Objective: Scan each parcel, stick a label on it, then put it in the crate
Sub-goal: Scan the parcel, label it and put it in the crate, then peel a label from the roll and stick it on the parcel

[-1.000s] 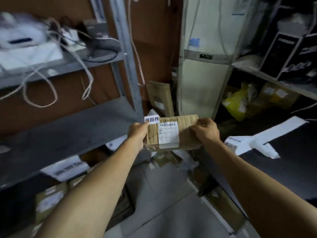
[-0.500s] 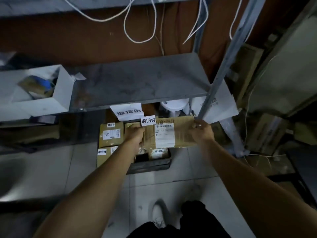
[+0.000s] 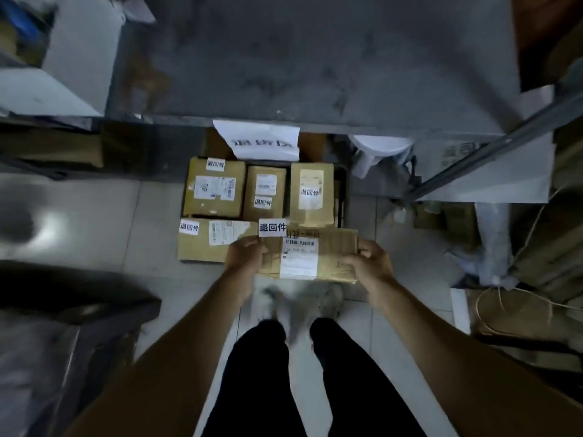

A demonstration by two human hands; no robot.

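A flat brown cardboard parcel (image 3: 331, 257) is held between both hands above the floor. My left hand (image 3: 244, 257) grips its left end and my right hand (image 3: 367, 263) grips its right end. A white label with black characters (image 3: 272, 227) sticks to the parcel's upper left corner, partly overhanging the edge. A white shipping slip with a barcode covers its middle. Just beyond the parcel a dark crate (image 3: 342, 190) sits on the floor under the shelf. Several labelled brown parcels (image 3: 214, 187) lie packed in it.
A grey metal shelf (image 3: 315, 58) overhangs the crate, with a white paper sign (image 3: 262, 140) hanging from its edge. A white open box (image 3: 72, 55) stands on the shelf at left. Cardboard and bags pile up at right. My legs and shoes are below the parcel.
My view has tilted down from the shelves to the floor. The parcel, still held by both hands, has come lower and now hovers at the crate's near edge.
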